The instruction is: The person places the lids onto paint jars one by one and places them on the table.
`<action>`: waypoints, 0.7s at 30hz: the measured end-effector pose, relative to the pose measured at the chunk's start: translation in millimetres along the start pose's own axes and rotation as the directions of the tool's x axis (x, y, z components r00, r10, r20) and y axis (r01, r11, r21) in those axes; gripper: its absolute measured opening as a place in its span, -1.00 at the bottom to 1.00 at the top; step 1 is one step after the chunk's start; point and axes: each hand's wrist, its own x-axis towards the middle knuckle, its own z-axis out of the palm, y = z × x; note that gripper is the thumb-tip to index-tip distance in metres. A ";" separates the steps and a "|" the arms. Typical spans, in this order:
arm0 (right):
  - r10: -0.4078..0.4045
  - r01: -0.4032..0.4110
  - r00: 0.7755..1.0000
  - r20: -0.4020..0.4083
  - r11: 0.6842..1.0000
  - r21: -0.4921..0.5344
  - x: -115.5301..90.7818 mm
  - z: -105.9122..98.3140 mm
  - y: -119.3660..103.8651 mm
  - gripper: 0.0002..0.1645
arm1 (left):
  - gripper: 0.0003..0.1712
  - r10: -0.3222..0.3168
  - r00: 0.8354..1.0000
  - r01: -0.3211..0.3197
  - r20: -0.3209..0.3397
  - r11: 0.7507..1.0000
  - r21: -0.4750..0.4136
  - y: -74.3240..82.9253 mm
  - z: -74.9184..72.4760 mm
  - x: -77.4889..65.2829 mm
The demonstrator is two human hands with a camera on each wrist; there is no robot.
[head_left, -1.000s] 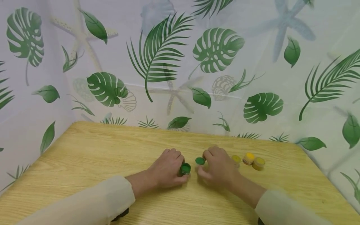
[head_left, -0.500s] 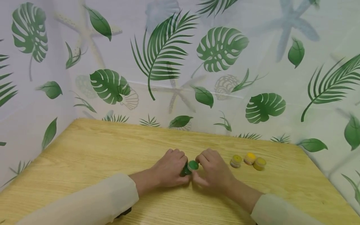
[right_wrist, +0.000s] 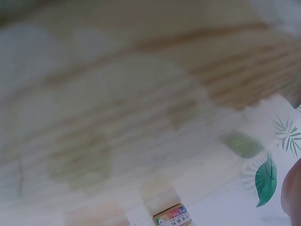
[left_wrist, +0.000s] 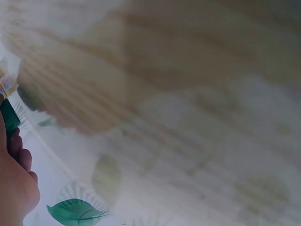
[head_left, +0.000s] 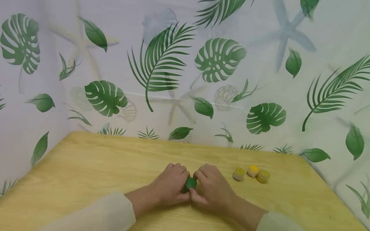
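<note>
Between my hands, at the middle of the table in the head view, is a small round paint pot (head_left: 191,183) with a green top. My left hand (head_left: 172,185) grips the pot from the left, fingers curled behind it and thumb in front. From the other side my right hand (head_left: 213,188) pinches the green lid between thumb and fingers, and the lid lies over the pot's mouth. The left wrist view catches the green side of the pot (left_wrist: 9,117) beside the left hand (left_wrist: 19,183). Only an edge of the right hand (right_wrist: 292,193) appears in the right wrist view.
Three more small pots stand to the right on the wooden table (head_left: 110,160): an olive-yellow one (head_left: 238,174), a bright yellow one (head_left: 252,171) and another olive-yellow one (head_left: 263,176). A leaf-printed cloth (head_left: 162,128) hangs behind the table.
My right hand has moved left, bringing the green lid from beside the pot onto its top. The left hand has kept its grip on the pot. The head view has shifted slightly.
</note>
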 end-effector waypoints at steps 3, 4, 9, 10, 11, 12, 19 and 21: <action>0.018 -0.019 1.000 0.024 1.000 0.009 0.6 -1.9 -1.6 -0.77 | -0.65 -0.009 1.000 0.009 -0.004 1.000 -0.004 0.5 -3.9 -2.3; 0.024 -0.025 0.999 0.038 1.000 0.011 1.3 -2.6 -1.5 -0.77 | -0.64 -0.008 1.000 0.008 -0.009 1.000 -0.005 -0.2 -4.9 -2.4; 0.048 -0.051 0.993 0.109 0.998 0.025 1.5 -5.5 -0.3 -0.74 | -0.62 0.011 0.999 -0.012 -0.033 1.000 -0.005 -2.6 -2.3 -1.6; 0.055 -0.058 0.992 0.118 0.998 0.026 0.2 -5.6 -1.1 -0.73 | -0.63 0.013 0.999 -0.013 -0.034 1.000 -0.013 -1.9 -1.0 -2.1; 0.064 -0.068 0.990 0.127 0.997 0.029 -1.8 -5.7 -2.7 -0.72 | -0.63 0.017 0.999 -0.018 -0.030 1.000 -0.021 -0.7 0.9 -3.1; 0.067 -0.072 0.989 0.134 0.997 0.034 -4.8 -5.6 -5.4 -0.71 | -0.63 0.021 1.000 -0.022 -0.016 0.999 -0.029 1.2 2.6 -5.2; 0.058 -0.062 0.988 0.141 0.998 0.029 0.1 -6.2 -5.5 -0.56 | -0.57 0.026 1.000 -0.026 0.012 1.000 -0.005 -2.0 0.3 -4.3; 0.072 -0.074 0.990 0.123 0.997 0.012 -0.4 -7.7 -1.0 -0.47 | -0.55 0.019 1.000 -0.019 0.004 1.000 -0.002 -0.8 0.4 -0.1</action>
